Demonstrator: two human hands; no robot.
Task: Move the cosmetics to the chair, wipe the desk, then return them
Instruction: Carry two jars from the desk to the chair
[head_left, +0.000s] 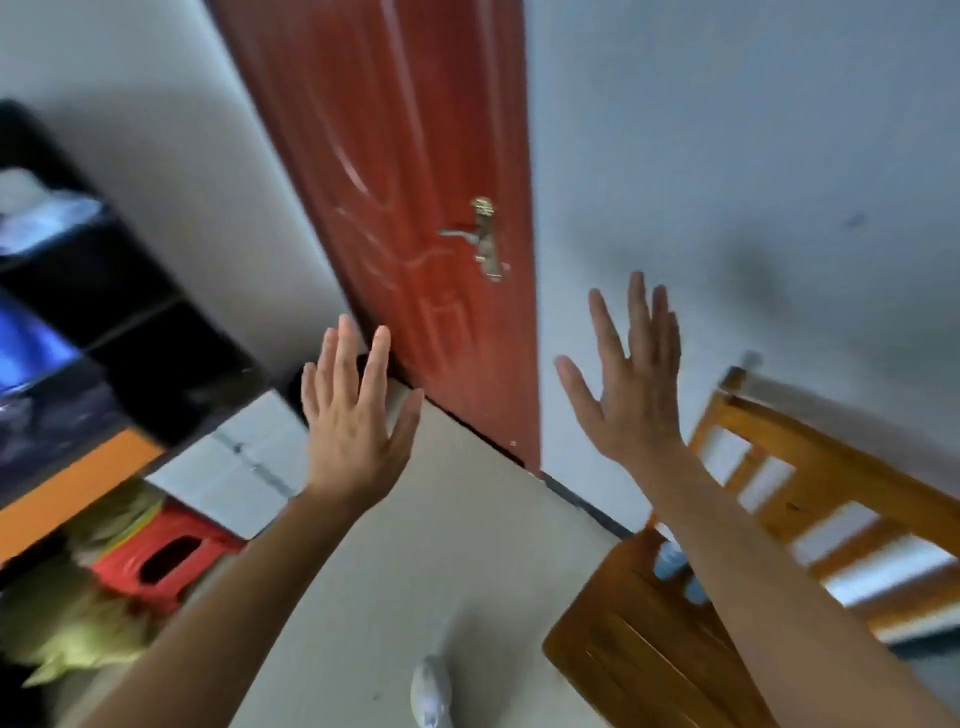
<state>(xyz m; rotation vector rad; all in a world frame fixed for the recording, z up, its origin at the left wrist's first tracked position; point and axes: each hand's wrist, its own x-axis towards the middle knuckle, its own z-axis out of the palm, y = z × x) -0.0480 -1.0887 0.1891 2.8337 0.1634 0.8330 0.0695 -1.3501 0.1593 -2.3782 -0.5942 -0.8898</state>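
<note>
White-walled room, red door (415, 208) ahead. The left hand (353, 426) and right hand (631, 395) are raised, fingers spread, holding nothing. Blurred pale-blue cosmetics (669, 564), probably, sit on the wooden chair (623, 649). A careless sweep close by could likely knock them off.

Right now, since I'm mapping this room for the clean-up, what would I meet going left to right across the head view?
Black shelf unit → red plastic stool → open left hand → brass lever handle of the red-brown door → open right hand → slatted wooden chair.
</note>
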